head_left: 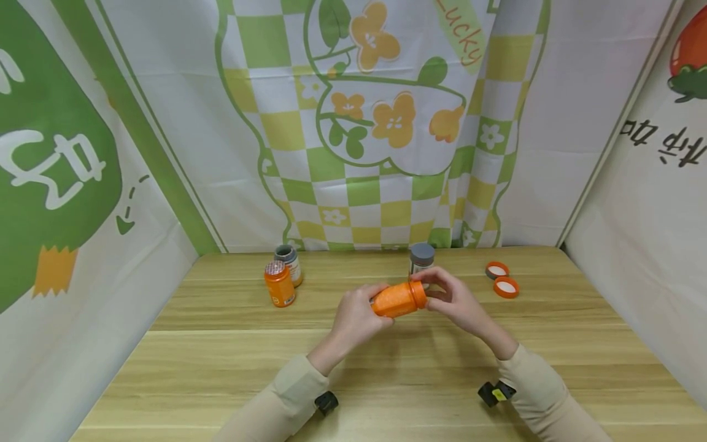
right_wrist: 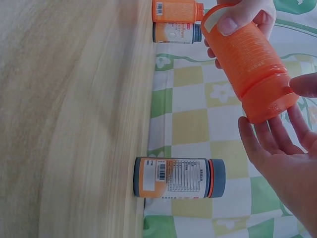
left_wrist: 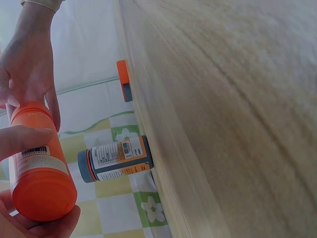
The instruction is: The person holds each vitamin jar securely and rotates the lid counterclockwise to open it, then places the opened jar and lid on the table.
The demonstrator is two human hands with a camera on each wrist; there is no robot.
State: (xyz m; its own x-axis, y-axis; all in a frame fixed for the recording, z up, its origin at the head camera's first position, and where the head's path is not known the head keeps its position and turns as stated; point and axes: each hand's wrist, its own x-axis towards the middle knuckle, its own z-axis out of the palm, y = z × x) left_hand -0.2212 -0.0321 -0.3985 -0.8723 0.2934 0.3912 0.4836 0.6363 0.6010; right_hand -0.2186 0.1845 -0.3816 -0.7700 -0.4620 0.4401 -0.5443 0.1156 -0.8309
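Note:
Above the table, an orange bottle (head_left: 393, 300) is tilted on its side between both hands. My left hand (head_left: 356, 314) grips its body near the base, thumb on one side and fingers on the other. At the other end, my right hand (head_left: 457, 307) pinches the orange cap (right_wrist: 271, 101) between thumb and fingertips. The cap is on the bottle. A barcode and a pale label band show on the body in the left wrist view. Just behind the hands stands a dark grey capped bottle (head_left: 422, 254), upright, with a white and orange label.
At the back left, an orange bottle (head_left: 280, 286) with a silvery top stands in front of an uncapped grey bottle (head_left: 296, 268). Two loose lids with orange rims, a rear lid (head_left: 497, 265) and a front lid (head_left: 506, 294), lie upturned at the back right. A patterned curtain (head_left: 375, 202) hangs behind the table.

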